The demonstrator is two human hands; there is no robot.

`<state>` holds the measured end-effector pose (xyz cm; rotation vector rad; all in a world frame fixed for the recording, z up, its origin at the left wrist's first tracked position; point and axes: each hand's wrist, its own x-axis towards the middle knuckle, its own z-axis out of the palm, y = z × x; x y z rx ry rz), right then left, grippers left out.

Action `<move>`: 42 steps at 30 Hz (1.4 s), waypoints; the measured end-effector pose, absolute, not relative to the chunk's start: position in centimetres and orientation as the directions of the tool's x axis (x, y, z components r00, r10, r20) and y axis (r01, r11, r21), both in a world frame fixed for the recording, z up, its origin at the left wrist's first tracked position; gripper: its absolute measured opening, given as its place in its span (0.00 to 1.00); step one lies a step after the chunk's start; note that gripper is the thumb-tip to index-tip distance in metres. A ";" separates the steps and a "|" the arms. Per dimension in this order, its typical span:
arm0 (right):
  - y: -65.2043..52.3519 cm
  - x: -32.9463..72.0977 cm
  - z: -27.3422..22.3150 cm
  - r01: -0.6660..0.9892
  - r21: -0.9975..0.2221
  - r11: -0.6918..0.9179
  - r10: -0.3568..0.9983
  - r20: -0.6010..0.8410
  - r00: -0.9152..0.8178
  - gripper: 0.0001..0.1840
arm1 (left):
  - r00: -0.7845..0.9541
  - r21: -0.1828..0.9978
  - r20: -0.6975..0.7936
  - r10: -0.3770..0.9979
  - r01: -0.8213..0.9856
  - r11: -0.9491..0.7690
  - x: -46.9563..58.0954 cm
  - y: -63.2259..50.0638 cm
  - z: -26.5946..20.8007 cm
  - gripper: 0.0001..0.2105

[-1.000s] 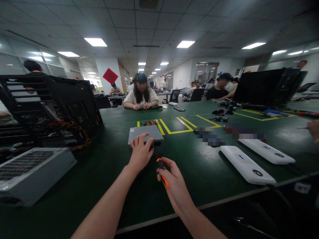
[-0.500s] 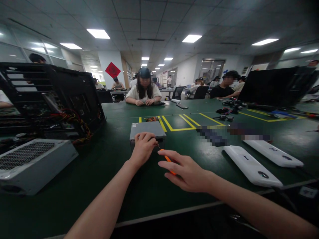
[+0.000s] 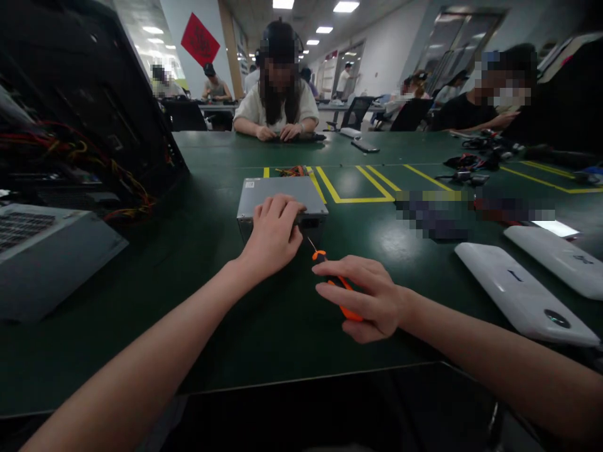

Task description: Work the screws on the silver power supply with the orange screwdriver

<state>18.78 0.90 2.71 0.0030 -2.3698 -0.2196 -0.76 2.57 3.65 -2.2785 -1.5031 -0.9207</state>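
A grey computer power supply (image 3: 277,188) sits on the green table in front of me. My left hand (image 3: 276,235) is closed over its near edge, fingers bent on the top and thumb down by the front face. The palm side and what lies under it are hidden. An orange and black screwdriver (image 3: 347,301) is held in my right hand (image 3: 365,295), its handle between thumb and fingers. The thin shaft points up and left toward the front face, with its tip apart from the power supply and close to my left thumb.
A second power supply (image 3: 51,263) and an open black computer case (image 3: 89,107) with loose wires stand on the left. White power banks (image 3: 522,289) lie at right, near dark blurred items. A person (image 3: 277,94) sits across the table. Yellow tape (image 3: 362,199) marks the tabletop (image 3: 264,351).
The view has tilted down and come closer. My right hand has drawn the screwdriver back from the power supply's front, so its shaft now shows. My left hand stays on the power supply.
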 end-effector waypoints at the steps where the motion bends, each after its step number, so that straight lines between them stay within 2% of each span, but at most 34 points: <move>1: 0.9 18.8 2.8 0.065 0.123 0.990 -0.039 0.693 -0.720 0.19 | 0.278 0.123 0.624 0.731 0.888 -0.443 -1.0 2.6 3.6 0.14; 5: 0.5 18.5 3.5 0.054 -0.090 0.995 0.103 0.732 -0.673 0.19 | 0.326 0.115 0.621 0.713 0.862 -0.494 -1.7 2.3 3.6 0.15; 8: 0.1 18.4 3.6 0.014 -0.167 0.986 0.135 0.746 -0.652 0.20 | 0.338 0.109 0.639 0.691 0.849 -0.517 -1.9 2.2 3.5 0.15; 11: -0.1 18.5 3.3 0.020 -0.145 0.989 0.120 0.729 -0.674 0.20 | 0.337 0.105 0.659 0.672 0.844 -0.526 -1.9 2.2 3.3 0.15; 16: -0.6 18.3 2.6 0.095 0.053 0.994 0.034 0.679 -0.733 0.19 | 0.337 0.085 0.670 0.661 0.850 -0.520 -2.0 2.2 2.9 0.16; 18: -0.6 17.9 2.3 0.097 0.063 0.993 0.024 0.706 -0.708 0.19 | 0.347 0.069 0.672 0.654 0.850 -0.522 -2.1 2.1 2.9 0.16; 21: -0.5 17.5 1.9 0.062 -0.001 0.998 0.041 0.754 -0.656 0.24 | 0.363 0.051 0.674 0.643 0.846 -0.531 -2.3 2.1 2.9 0.17; 24: -0.4 17.5 1.8 0.030 -0.050 0.998 0.057 0.737 -0.674 0.26 | 0.379 0.036 0.675 0.632 0.839 -0.542 -2.3 2.1 2.8 0.17; 27: -0.5 17.7 2.3 0.068 0.027 0.997 0.032 0.684 -0.729 0.22 | 0.378 0.026 0.681 0.627 0.843 -0.537 -2.3 2.2 2.7 0.17; 30: -0.6 18.0 2.8 0.125 0.085 0.988 0.028 0.708 -0.705 0.18 | 0.361 0.026 0.689 0.629 0.854 -0.519 -2.4 2.2 2.6 0.18; 32: -0.5 18.2 2.9 0.127 0.006 0.992 0.077 0.769 -0.634 0.17 | 0.355 0.034 0.688 0.633 0.855 -0.517 -2.4 2.2 2.5 0.18; 35: -0.2 18.6 2.5 0.068 -0.222 0.973 0.225 0.836 -0.501 0.15 | 0.347 0.056 0.686 0.640 0.851 -0.521 -2.5 2.2 2.6 0.16; 37: -0.1 18.8 2.3 0.028 -0.315 0.949 0.292 0.839 -0.459 0.14 | 0.346 0.064 0.681 0.646 0.850 -0.523 -2.5 2.2 2.7 0.16; 39: -0.2 18.9 2.4 0.040 -0.299 0.953 0.278 0.820 -0.500 0.16 | 0.351 0.064 0.676 0.649 0.849 -0.525 -2.6 2.2 2.8 0.16; 42: -0.8 18.7 2.9 0.113 -0.145 0.983 0.183 0.752 -0.634 0.18 | 0.352 0.066 0.678 0.646 0.845 -0.530 -2.6 2.1 2.8 0.16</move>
